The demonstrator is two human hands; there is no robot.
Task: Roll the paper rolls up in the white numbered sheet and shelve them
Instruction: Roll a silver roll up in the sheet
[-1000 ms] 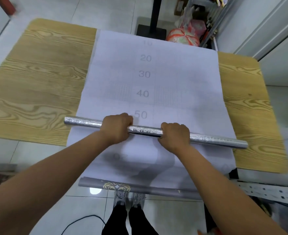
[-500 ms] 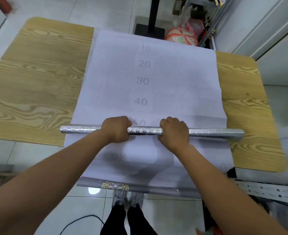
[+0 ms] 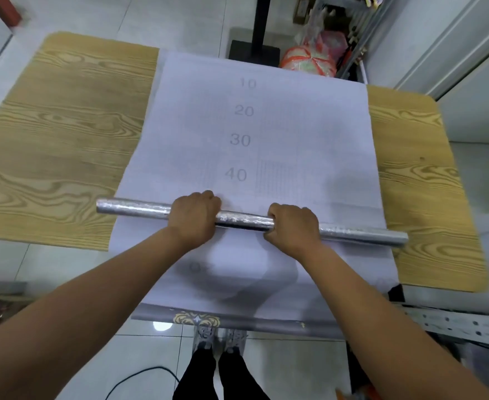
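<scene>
The task looks to be at an early stage. The white numbered sheet lies spread flat down the middle of the desk, its figures 10 to 40 showing, and its near end hangs past the desk's front edge. None of it is wound round anything yet. A silver roll lies crosswise over the sheet just nearer than the 40, slightly askew, with its left end out over the bare desk. The left hand and right hand grip it near its middle, knuckles up, with the fingers of each curled over the top of the tube. I cannot tell whether it rests on the sheet or is held just above it. A grey roll with a gold ornament sits along the sheet's hanging near edge. By my judgement, the rolls have yet to be brought together, the sheet wound round them, and the bundle carried to a shelf, perhaps the metal rack beyond the desk.
</scene>
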